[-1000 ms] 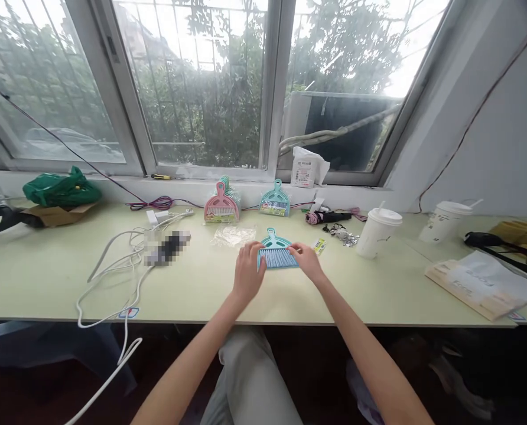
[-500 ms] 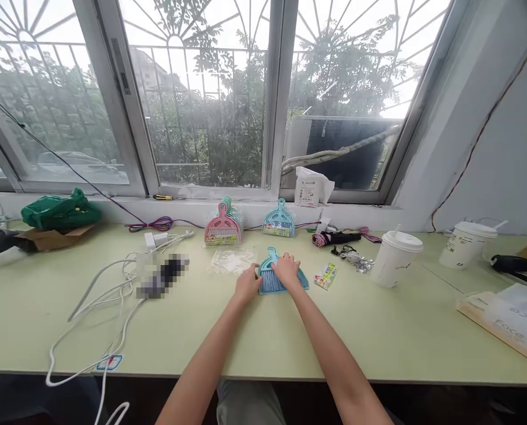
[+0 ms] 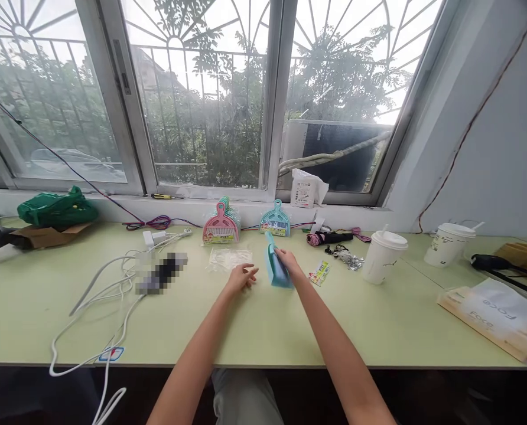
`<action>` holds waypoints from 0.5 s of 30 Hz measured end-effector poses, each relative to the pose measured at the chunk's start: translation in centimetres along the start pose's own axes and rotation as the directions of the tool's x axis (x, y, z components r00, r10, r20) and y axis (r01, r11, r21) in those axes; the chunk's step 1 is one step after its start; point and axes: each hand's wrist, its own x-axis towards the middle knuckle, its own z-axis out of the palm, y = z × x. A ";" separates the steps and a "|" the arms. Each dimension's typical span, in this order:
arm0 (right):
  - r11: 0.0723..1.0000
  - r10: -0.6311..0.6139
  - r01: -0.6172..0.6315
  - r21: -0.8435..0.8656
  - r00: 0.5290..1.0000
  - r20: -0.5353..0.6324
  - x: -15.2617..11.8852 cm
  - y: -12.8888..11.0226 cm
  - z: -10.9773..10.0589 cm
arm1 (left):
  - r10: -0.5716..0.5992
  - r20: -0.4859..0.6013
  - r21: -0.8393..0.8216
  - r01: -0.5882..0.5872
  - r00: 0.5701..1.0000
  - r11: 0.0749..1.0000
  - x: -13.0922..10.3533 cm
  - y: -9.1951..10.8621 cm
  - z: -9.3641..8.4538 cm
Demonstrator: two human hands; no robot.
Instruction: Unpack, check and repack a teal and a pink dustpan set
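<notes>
Dustpan (image 3: pixel 276 267), teal and flat on the counter (image 3: pixel 263 319) a moment earlier, now stood tipped on edge, pinched in the right hand (image 3: pixel 289 263), while the left hand (image 3: pixel 240 277) had let go, fingers spread beside a clear bag (image 3: pixel 228 258).
</notes>
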 end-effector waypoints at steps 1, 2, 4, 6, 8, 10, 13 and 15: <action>0.998 -0.017 0.014 0.067 0.999 0.030 -0.1 -0.2 -1.2 | 0.027 -0.012 -0.013 -0.027 1.000 1.000 -0.1 0.1 0.1; 0.995 -0.039 0.032 0.096 0.997 0.070 -0.4 -0.3 -2.4 | 0.046 -0.028 -0.030 -0.047 0.999 0.998 -0.3 0.4 0.3; 0.998 -0.042 0.038 0.040 0.994 0.105 -1.4 -0.7 -4.1 | 0.042 0.012 -0.119 -0.041 0.999 0.992 -0.8 1.0 0.7; 0.993 -0.024 0.031 -0.116 0.998 0.057 -2.8 -1.0 -4.6 | 0.053 0.169 -0.283 -0.003 0.984 0.959 -1.3 1.6 1.5; 0.950 -0.041 0.048 -0.309 0.999 0.029 -4.3 -1.2 -3.7 | 0.120 0.289 -0.418 0.012 0.950 0.908 -1.8 2.0 2.6; 0.868 -0.099 0.097 -0.487 0.995 0.022 -5.6 -1.2 -1.9 | 0.176 0.287 -0.485 -0.016 0.942 0.875 -2.1 1.9 3.6; 0.797 -0.171 0.132 -0.590 0.985 -0.010 -6.6 -0.9 0.6 | 0.200 0.210 -0.530 -0.061 0.957 0.846 -2.1 1.3 4.7; 0.851 -0.144 0.121 -0.511 0.990 -0.006 -6.5 -0.8 1.0 | 0.205 0.202 -0.548 -0.063 0.958 0.834 -1.7 0.8 4.9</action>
